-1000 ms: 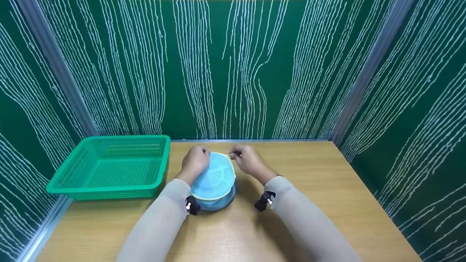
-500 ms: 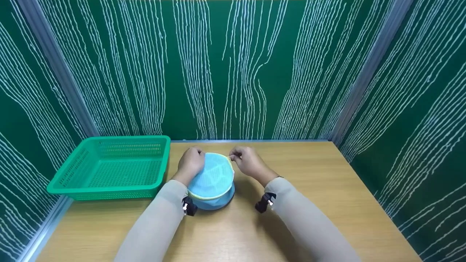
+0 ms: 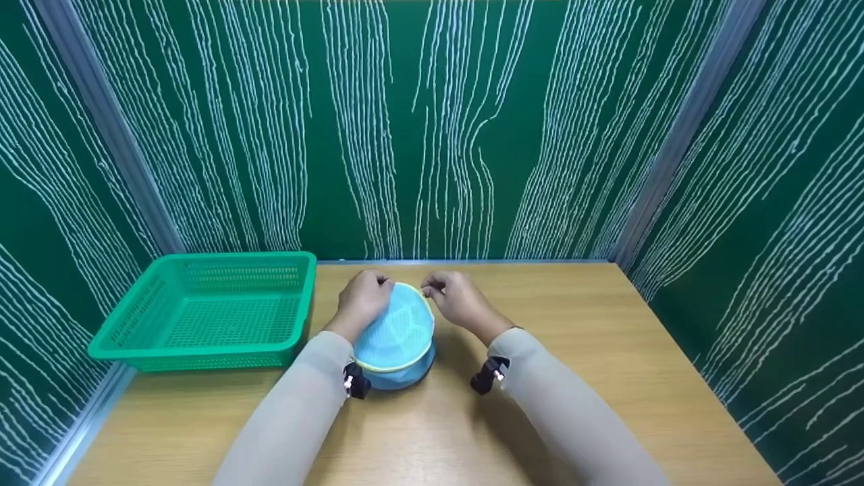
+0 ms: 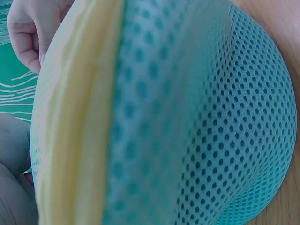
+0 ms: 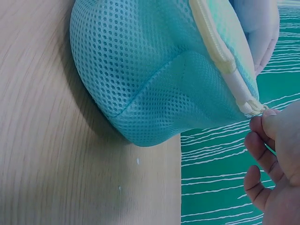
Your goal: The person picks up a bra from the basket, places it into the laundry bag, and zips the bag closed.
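A blue mesh laundry bag [image 3: 398,331] with a yellow zipper trim stands on the wooden table between the two hands. Its round top faces up in the head view. My left hand [image 3: 364,300] grips the bag's rim on the far left; those fingertips are mostly hidden by the bag in the left wrist view. At the far right of the rim, my right hand [image 3: 459,297] pinches the end of the zipper [image 5: 253,108] between thumb and forefinger. In the right wrist view its other fingers [image 5: 262,154] are loosely bent below. The zipper looks closed along the part that shows.
A green perforated plastic basket [image 3: 202,354] stands to the left on the table [image 3: 574,317]. Green panels [image 3: 418,135] with white wavy lines enclose the table at the back and sides.
My left hand went slightly left with the bag's rim, then came back right. The bag's top shifted with it. My right hand stays at the zipper end, moved slightly left.
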`<act>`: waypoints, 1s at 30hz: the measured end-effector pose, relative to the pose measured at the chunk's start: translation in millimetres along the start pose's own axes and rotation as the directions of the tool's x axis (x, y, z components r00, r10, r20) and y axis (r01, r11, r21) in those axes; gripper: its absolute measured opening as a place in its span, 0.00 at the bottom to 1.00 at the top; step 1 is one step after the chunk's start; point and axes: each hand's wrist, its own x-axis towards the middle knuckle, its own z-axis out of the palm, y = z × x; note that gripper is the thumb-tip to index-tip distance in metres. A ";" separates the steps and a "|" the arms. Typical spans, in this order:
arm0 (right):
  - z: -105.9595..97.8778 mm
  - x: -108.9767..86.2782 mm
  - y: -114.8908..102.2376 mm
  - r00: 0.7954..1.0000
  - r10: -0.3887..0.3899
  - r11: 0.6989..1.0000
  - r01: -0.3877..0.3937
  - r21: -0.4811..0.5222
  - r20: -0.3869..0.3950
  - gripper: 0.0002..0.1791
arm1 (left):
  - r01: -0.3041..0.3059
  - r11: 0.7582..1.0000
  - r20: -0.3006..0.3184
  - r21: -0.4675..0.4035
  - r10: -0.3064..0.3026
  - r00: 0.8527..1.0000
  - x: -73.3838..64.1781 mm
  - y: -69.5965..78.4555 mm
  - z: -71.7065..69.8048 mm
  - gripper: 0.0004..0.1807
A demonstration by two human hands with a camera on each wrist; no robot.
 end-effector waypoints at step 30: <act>-9.6 -17.8 12.1 0.995 -0.069 0.997 0.071 -0.025 0.073 0.08 | 0.057 0.998 -0.087 0.037 -0.054 0.995 5.0 -19.4 -8.5 0.23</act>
